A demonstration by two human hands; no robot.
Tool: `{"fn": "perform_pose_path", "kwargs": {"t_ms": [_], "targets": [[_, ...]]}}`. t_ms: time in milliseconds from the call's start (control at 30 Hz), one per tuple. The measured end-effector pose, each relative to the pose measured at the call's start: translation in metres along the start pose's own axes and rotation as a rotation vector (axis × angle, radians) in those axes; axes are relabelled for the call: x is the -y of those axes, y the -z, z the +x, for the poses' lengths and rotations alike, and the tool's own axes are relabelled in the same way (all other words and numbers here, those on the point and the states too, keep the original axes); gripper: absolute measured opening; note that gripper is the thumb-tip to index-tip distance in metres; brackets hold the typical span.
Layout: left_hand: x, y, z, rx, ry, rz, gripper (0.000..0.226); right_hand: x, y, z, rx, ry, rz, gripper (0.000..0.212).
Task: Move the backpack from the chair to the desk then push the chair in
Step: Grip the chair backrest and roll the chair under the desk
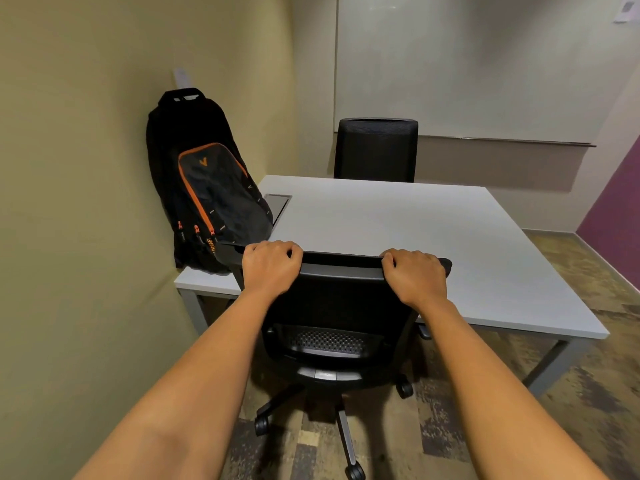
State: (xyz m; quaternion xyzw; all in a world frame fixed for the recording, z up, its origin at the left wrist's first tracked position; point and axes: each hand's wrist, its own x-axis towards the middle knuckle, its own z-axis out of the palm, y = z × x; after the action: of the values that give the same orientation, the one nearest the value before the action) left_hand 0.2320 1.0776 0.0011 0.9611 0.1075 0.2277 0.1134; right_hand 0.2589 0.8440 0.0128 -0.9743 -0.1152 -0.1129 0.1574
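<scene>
A black backpack [204, 181] with orange trim stands upright on the left end of the white desk [398, 230], leaning against the yellow wall. A black office chair [332, 306] on castors faces the desk's near edge, its seat partly under the desktop. My left hand [270, 265] grips the left part of the chair's top backrest edge. My right hand [414, 273] grips the right part of the same edge. Both sets of fingers curl over the rim.
A second black chair [375, 150] stands at the desk's far side. A grey cable hatch [278, 204] is set into the desktop beside the backpack. The yellow wall is close on the left. Patterned carpet [571, 393] lies to the right and behind the chair.
</scene>
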Motion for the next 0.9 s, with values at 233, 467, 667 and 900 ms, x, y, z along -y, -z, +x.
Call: {"fn": "perform_pose_path", "kwargs": {"t_ms": [233,467,667,900], "targets": [[0.006,-0.004,0.022,-0.010,0.013,0.008,0.040,0.006,-0.010,0.024,-0.032,-0.044,0.016,0.041],[0.013,-0.007,0.034,-0.003,-0.014,0.011,0.039,0.011,-0.017,0.033,-0.045,-0.048,0.020,0.039],[0.014,-0.007,0.036,-0.009,-0.019,0.015,0.040,0.012,-0.016,0.034,-0.046,-0.030,0.008,0.039],[0.018,-0.008,0.030,0.029,-0.079,0.046,0.042,0.010,-0.012,0.030,0.022,0.011,-0.055,0.044]]}}
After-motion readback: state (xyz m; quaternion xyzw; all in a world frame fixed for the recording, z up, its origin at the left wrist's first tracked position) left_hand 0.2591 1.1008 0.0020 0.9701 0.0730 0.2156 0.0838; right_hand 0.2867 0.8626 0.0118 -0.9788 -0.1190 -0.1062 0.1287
